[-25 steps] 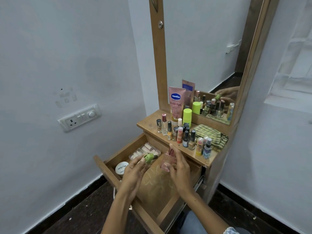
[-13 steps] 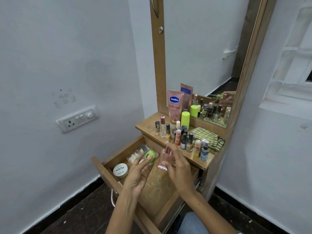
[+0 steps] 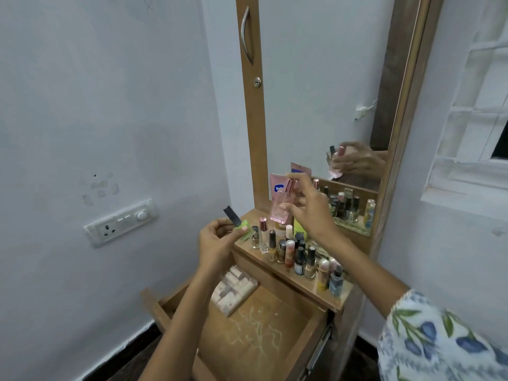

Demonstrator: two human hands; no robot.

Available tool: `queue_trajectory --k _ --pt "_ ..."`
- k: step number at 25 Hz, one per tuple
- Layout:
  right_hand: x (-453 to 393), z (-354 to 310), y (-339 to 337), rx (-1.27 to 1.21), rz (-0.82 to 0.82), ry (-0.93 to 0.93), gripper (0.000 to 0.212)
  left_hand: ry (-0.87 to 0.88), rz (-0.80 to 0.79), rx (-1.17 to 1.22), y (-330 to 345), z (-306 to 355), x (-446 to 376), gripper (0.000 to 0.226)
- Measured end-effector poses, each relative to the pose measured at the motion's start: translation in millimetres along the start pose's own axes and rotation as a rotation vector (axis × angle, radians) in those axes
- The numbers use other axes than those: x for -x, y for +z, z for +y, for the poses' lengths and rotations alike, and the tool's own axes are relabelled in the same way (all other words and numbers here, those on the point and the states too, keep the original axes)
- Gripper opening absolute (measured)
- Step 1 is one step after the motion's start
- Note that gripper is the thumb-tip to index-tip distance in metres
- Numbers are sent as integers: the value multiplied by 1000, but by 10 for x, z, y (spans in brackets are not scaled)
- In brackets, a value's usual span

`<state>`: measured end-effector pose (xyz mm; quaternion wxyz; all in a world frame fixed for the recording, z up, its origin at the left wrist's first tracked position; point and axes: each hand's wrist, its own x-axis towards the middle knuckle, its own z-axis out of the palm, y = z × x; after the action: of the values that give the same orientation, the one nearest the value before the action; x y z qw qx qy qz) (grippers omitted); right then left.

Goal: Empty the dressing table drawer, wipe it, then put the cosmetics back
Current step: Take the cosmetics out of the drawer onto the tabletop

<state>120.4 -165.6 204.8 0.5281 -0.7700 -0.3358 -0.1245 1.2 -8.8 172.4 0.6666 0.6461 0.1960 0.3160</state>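
My left hand (image 3: 217, 240) holds a small green bottle (image 3: 242, 229) with a dark cap, at the left end of the dressing table top (image 3: 248, 243). A pink perfume bottle (image 3: 280, 206) with a rose-gold cap is in my right hand (image 3: 310, 213), raised above the rows of small bottles (image 3: 291, 251) standing on the top. Below, the wooden drawer (image 3: 264, 331) is pulled out. A clear box of pale cosmetics (image 3: 233, 290) lies at its back left, and the rest of its floor shows pale scratch marks.
A pink Vaseline tube (image 3: 276, 188) leans against the mirror (image 3: 324, 86) behind my right hand. A white switch panel (image 3: 121, 222) is on the left wall. A window frame (image 3: 472, 138) is at the right. The floor is dark.
Both hands rose from the drawer to the table top, each carrying its bottle. The view tilted upward and the white round jar at the drawer's left is out of sight.
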Motion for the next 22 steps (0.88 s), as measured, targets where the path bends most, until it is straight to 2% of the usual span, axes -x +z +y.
queue_trajectory --k 3,7,22 --pt "-296 138 71 155 -131 -1 54 68 41 -150 35 -40 -216 33" --pt "-441 294 257 315 -276 -53 51 118 57 -204 45 -128 -320 27" --pt "-501 627 455 533 -526 -68 50 133 101 -254 -73 -375 -331 25"
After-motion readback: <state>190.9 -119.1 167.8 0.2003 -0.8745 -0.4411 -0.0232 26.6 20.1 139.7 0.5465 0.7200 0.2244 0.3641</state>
